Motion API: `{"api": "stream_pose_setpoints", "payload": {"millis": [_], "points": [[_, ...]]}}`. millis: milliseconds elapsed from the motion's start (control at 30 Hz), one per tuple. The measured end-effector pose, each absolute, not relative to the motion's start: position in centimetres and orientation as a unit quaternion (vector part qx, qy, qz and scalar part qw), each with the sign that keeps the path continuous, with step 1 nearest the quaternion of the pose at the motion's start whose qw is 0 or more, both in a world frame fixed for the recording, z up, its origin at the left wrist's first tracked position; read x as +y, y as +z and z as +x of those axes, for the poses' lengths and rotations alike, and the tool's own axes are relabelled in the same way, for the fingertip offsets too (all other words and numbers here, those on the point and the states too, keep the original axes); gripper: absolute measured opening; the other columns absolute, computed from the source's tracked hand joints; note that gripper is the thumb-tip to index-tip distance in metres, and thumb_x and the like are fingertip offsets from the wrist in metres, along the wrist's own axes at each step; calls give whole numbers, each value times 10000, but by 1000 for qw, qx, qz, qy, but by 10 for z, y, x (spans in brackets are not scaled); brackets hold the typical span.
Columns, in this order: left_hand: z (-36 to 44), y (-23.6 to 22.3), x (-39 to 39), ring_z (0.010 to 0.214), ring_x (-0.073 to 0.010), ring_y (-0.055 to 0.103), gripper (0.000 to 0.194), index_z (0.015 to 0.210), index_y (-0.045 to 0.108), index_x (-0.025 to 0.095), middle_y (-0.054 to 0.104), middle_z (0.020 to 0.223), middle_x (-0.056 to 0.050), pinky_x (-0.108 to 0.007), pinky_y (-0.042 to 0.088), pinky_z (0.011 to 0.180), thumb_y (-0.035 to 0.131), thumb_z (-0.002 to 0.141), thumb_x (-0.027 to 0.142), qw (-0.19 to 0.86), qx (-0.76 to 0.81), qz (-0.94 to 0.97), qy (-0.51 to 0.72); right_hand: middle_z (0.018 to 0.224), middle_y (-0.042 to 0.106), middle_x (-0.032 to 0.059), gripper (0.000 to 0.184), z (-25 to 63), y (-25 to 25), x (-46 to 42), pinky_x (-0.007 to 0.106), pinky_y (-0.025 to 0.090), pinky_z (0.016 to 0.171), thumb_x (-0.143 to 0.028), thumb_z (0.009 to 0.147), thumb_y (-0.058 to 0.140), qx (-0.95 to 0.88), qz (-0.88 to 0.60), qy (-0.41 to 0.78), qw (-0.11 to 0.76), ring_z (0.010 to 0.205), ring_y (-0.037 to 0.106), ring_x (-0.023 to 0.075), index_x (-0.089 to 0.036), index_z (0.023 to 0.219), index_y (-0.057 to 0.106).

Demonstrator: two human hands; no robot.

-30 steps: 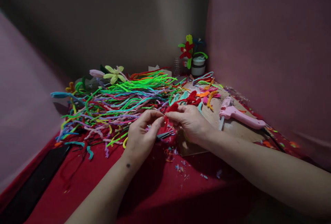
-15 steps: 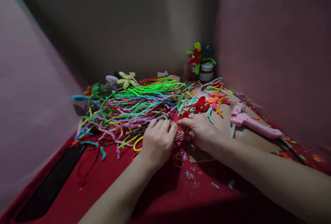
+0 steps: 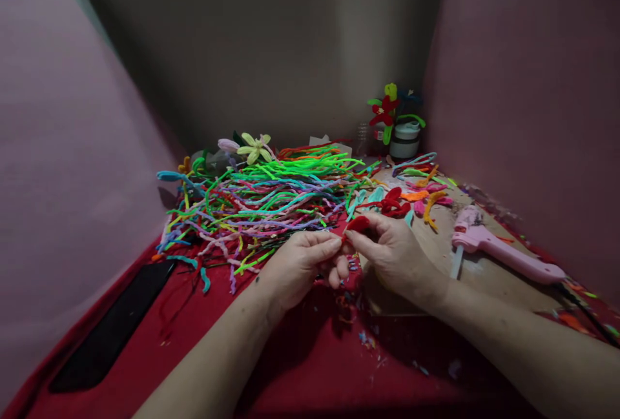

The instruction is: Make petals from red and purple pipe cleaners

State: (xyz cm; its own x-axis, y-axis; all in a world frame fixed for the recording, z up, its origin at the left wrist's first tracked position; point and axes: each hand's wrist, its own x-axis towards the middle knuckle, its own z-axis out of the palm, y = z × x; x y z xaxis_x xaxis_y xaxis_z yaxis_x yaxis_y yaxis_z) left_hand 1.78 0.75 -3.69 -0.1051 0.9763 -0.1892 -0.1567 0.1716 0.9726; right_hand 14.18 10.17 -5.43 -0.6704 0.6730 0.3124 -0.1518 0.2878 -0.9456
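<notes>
Red fuzzy petal-shaped piece [image 3: 358,223]: held up in the head view between my two hands, mid-scene, its rounded end leaning over my right fingers.
Left hand [image 3: 303,261]: my thumb and forefinger pinch the thin lower end of the red piece; the other fingers curl loosely beneath.
Right hand [image 3: 392,257]: my thumb and fingers pinch the same piece from the right, tips just beside those of the left.
Brown flat board [image 3: 484,296]: on the right, partly behind my right hand and forearm.
Pink plastic glue gun [image 3: 508,253]: lying on the board, a pale stick jutting toward the near side, its handle to the right.
Red fuzzy loops [image 3: 394,204]: just beyond my right hand, beside an orange curved fuzzy strip [image 3: 433,209].
Multicoloured heap of fuzzy stems [image 3: 281,186]: spread across the far left, green ones on its far side.
Pale yellow fuzzy flower [image 3: 255,148]: at the heap's far edge.
Red fuzzy flower [image 3: 384,111]: far right, beside a pale jar with a dark band [image 3: 405,141].
Black flat slab [image 3: 116,328]: near left, on the red cloth [image 3: 194,354].
Small coloured scraps [image 3: 367,339]: scattered on the cloth, on the near side of my hands.
</notes>
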Motion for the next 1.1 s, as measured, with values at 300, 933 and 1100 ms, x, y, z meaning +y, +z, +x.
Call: {"api": "stream_pose_setpoints", "payload": {"millis": [300, 933, 1100], "points": [[28, -33, 5, 321, -50, 407, 251, 691, 523, 152, 521, 464, 42, -172, 292, 374, 482, 819, 364, 373, 666, 450, 464, 652, 577, -5, 70, 140, -49, 102, 249, 405, 649, -198, 716, 589, -710, -166, 590, 348, 642, 516, 114, -149, 669, 604], [3, -3, 49, 629, -147, 580, 224, 774, 618, 204, 649, 710, -10, -227, 431, 579, 503, 778, 396, -3, 729, 597, 333, 507, 432, -34, 306, 134, -66, 85, 197, 302, 503, -287, 798, 496, -791, -120, 495, 339, 512, 398, 73, -156, 524, 455], [28, 2, 124, 707, -163, 608, 248, 830, 676, 179, 689, 791, -45, -231, 421, 636, 477, 786, 320, -1, 727, 667, 160, 547, 579, 16, 288, 133, -71, 80, 215, 335, 503, -309, 803, 487, -901, -15, 299, 316, 535, 509, 113, -166, 558, 537]]}}
